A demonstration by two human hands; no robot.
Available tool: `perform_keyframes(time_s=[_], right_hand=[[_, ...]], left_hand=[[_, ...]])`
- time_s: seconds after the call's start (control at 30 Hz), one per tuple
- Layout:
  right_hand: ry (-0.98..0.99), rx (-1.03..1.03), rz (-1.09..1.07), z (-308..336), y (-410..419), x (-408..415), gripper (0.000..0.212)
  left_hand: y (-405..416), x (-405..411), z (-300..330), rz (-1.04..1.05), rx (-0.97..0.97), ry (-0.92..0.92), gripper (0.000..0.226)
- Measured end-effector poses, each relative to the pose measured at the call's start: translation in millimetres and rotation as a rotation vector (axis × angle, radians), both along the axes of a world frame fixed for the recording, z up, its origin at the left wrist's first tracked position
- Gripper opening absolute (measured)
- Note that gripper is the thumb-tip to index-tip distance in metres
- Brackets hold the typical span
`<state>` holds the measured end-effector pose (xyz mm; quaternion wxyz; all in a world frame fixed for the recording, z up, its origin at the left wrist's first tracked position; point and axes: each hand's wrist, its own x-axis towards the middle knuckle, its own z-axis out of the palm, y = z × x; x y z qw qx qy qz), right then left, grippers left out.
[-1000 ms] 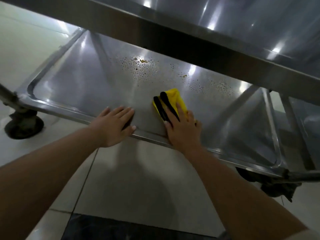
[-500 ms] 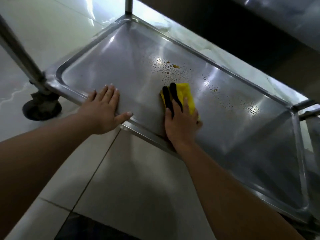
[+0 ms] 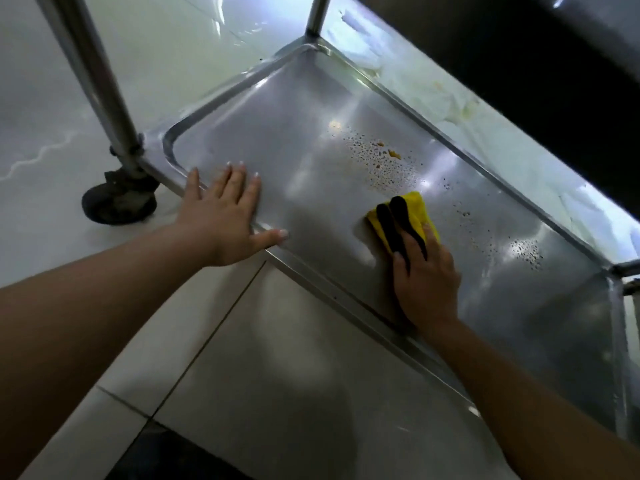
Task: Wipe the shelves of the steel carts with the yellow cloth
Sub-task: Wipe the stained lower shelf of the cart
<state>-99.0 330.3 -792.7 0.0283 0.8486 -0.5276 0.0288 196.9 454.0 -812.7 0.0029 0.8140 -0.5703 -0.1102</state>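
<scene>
- Head view: bottom shelf (image 3: 311,140) of a steel cart, seen from above at a slant.
- Right hand (image 3: 427,282) lies flat on the yellow cloth (image 3: 412,211), fingers straight, pressing it onto the shelf; nothing gripped. Index & middle fingers wear black covers (image 3: 398,220), prob. finger sleeves, hard to tell. Wrist crosses the shelf's near rim.
- Cloth sits under & just ahead of those fingertips, touching the shelf surface, approx. mid-shelf. A yellow edge shows either side of the black fingers.
- Droplets w/ orange specks (image 3: 381,157) lie just beyond the cloth, ahead of the right fingertips. A second droplet patch (image 3: 526,251) sits further right of the fingers, near the far rim.
- Left hand (image 3: 225,216) is spread flat, fingers straight & apart, holding nothing. Fingertips rest on the shelf; palm lies over the near rim, thumb pointing toward the right hand. Well apart from the cloth.
- Left of the left fingers: cart leg (image 3: 93,77) running down to a dark caster wheel (image 3: 119,199) on the pale tiled floor (image 3: 277,375).
- Far corner post (image 3: 318,12) stands beyond both hands.
</scene>
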Motion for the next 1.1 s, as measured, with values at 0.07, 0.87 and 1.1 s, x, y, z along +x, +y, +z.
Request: perform_keyframes(time_s=[0.07,0.87,1.1], right_hand=[[-0.008,-0.015,-0.063,-4,1,33,0.046],[0.051,0.256,0.459,5,-52,162,0.049],[0.032,0.31,0.616,8,-29,280,0.044]], left_hand=[[-2,2,-1,-0.005,-0.006,-0.006,0.11],[0,-10,13,0.134,0.06,0.081,0.135],[7,-19,21,0.131,-0.031,-0.023,0.129]])
